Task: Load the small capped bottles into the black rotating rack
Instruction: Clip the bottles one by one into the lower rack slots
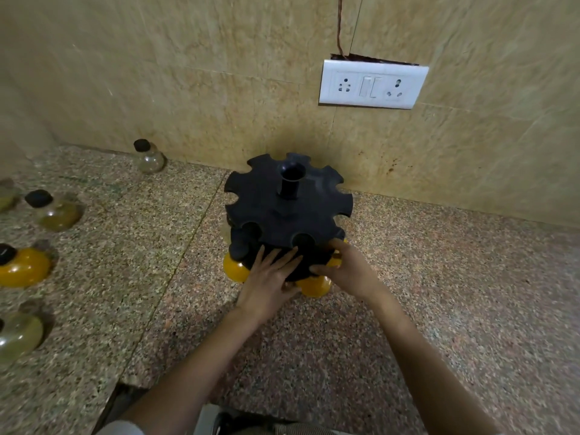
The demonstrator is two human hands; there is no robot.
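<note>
The black rotating rack (290, 215) stands on the speckled stone counter (439, 277) near the back wall, its notched top disc facing up around a central tube. Round yellow bottles sit in its lower tier: one at the front left (235, 269), one at the front (315, 285), a sliver of a third at the right (336, 261). My left hand (268, 282) lies with straight fingers spread against the rack's lower front. My right hand (348, 271) touches the rack's lower right edge, thumb and fingers around it by the front yellow bottle. Whether it grips is unclear.
Loose capped bottles stand on the counter at left: a clear one by the wall (149, 157), an olive one (55, 210), a yellow one (20, 265), a pale one at the edge (17, 335). A white socket plate (373, 84) is on the tiled wall.
</note>
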